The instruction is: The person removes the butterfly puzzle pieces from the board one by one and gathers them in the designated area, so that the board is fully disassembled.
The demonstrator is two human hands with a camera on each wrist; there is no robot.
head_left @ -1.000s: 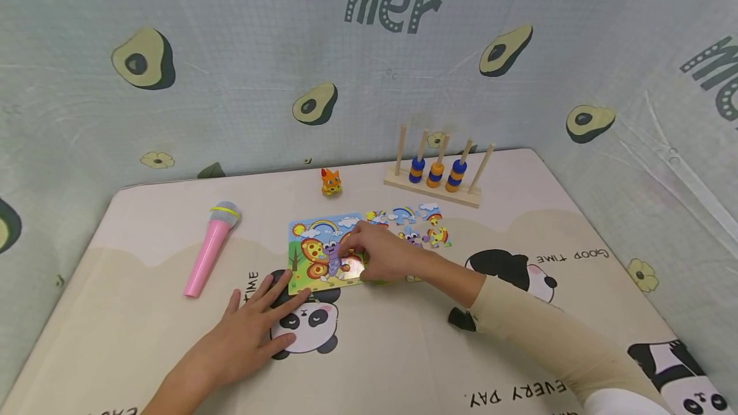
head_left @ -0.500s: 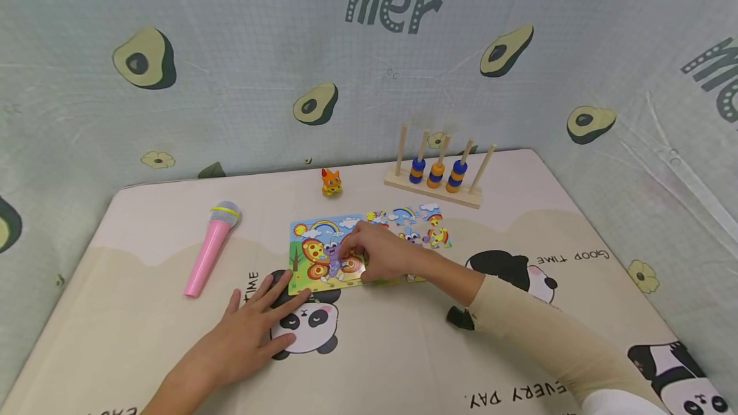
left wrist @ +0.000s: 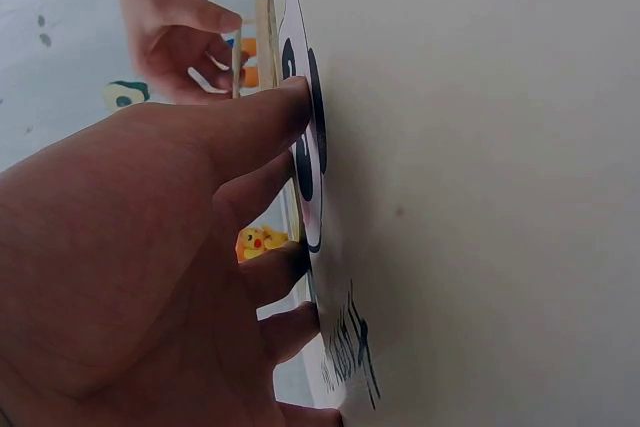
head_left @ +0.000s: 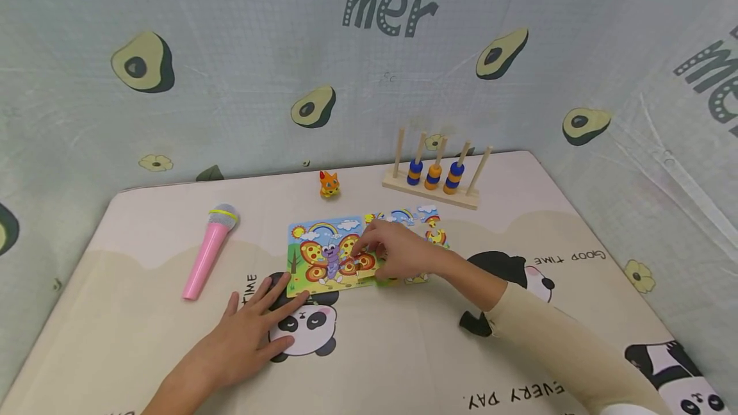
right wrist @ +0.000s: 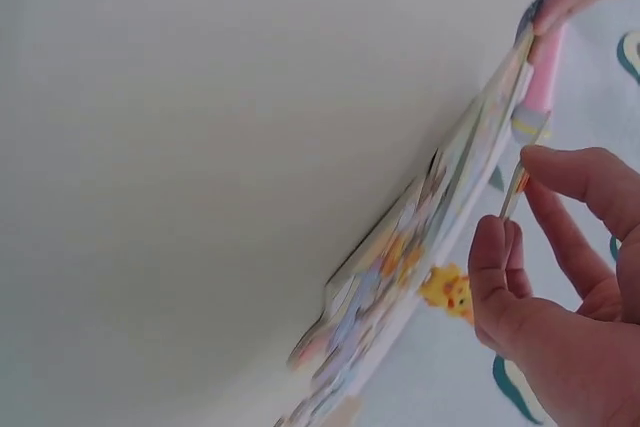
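A butterfly puzzle board [head_left: 314, 242] lies flat on the table, the picture complete on its visible left part. To its right several loose puzzle pieces [head_left: 428, 210] lie in rows, partly covered by my right hand [head_left: 398, 252]. That hand pinches one thin puzzle piece [right wrist: 515, 187] between thumb and fingers; the right wrist view has it raised above the board. My left hand [head_left: 245, 338] rests on the tabletop with fingers spread, two fingertips at the board's lower left edge. The left wrist view catches those fingers [left wrist: 255, 127] pressed on the cloth.
A pink toy microphone [head_left: 210, 252] lies at the left. Behind the board stands a small orange fox figure [head_left: 329, 185]. Further right is a wooden peg stand [head_left: 429, 192] with blue and orange rings. A patterned cloth wall [head_left: 230, 82] rises along the table's back edge.
My right hand has shifted a little to the right with the pinched piece, uncovering more of the board and covering more loose pieces. The left hand keeps its place.
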